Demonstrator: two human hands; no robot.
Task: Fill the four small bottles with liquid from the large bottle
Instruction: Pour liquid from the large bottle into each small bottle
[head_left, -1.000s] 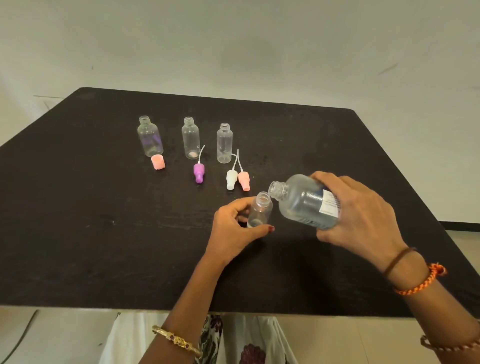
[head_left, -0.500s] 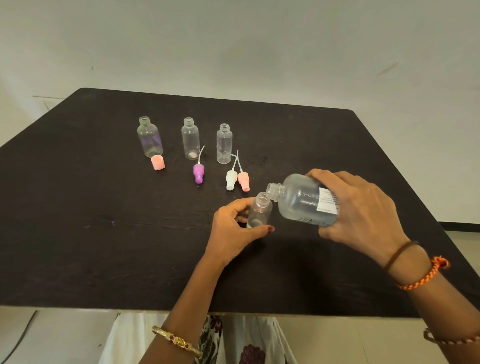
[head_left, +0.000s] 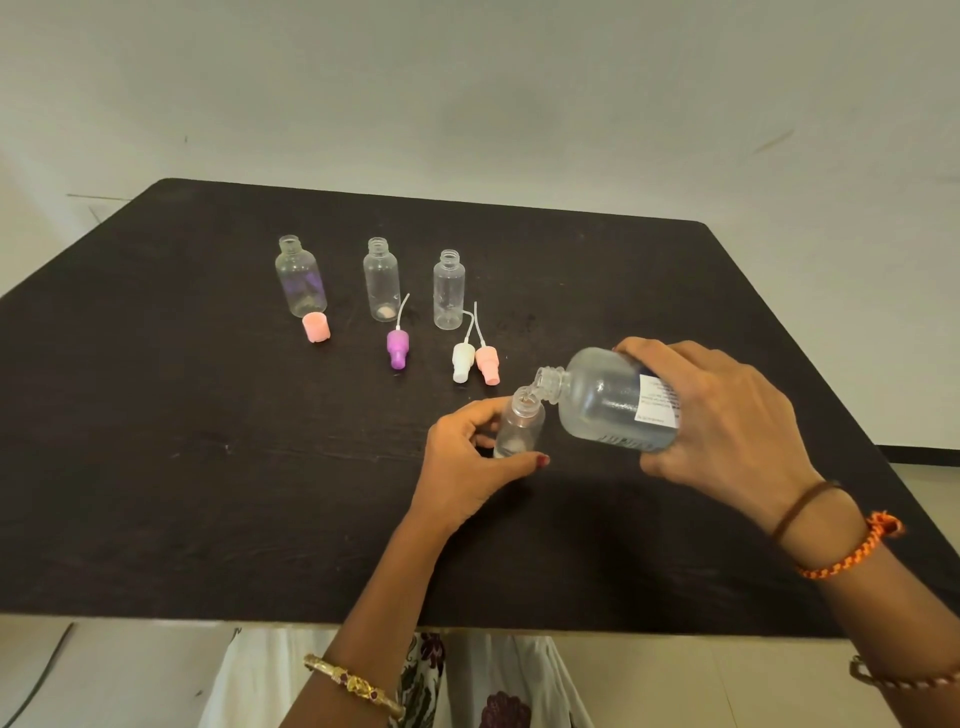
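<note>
My right hand (head_left: 727, 415) grips the large clear bottle (head_left: 608, 400), tipped to the left with its open mouth over the neck of a small clear bottle (head_left: 519, 426). That small bottle stands on the black table (head_left: 156, 467), held between thumb and fingers of my left hand (head_left: 462, 467). A thin stream of liquid shows at its neck. Three other small open bottles stand in a row further back: left (head_left: 300, 278), middle (head_left: 382, 280), right (head_left: 448, 291).
A pink cap (head_left: 316, 327) lies by the left bottle. Spray tops with tubes lie in front of the row: purple (head_left: 397, 349), white (head_left: 462, 361), pink (head_left: 487, 364). The table's near edge is just below my forearms.
My right hand has tilted the large bottle further down and brought its mouth onto the small bottle's neck. The left hand and small bottle have stayed put.
</note>
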